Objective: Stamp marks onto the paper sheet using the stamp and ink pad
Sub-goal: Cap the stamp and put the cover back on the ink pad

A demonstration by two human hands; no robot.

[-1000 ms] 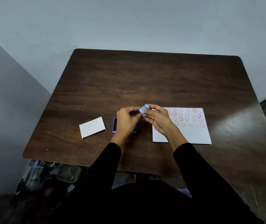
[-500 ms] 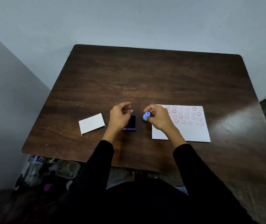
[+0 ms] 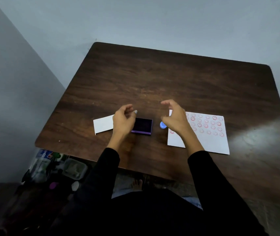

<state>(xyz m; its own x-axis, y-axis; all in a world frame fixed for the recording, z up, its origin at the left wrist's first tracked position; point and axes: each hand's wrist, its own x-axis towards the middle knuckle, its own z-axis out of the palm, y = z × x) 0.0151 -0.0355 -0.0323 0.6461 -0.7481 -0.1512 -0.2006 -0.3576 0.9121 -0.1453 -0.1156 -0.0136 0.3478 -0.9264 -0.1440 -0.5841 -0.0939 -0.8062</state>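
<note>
My hands hover empty, fingers loosely spread — the blue stamp point(image 3: 163, 125) stands just beside my right hand point(image 3: 176, 119), between ink pad point(image 3: 143, 126) and paper sheet point(image 3: 204, 133); left hand point(image 3: 123, 120) farther.

home rm, prob | bare wall point(image 3: 135, 23) | wood table point(image 3: 152, 79) | floor clutter point(image 3: 54, 169) underneath

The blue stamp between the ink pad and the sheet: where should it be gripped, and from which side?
Pinch the blue stamp by its rounded top, from above. It appears to stand on the table, released; the open right hand hovers over it. The ink pad crowds one side.
</note>
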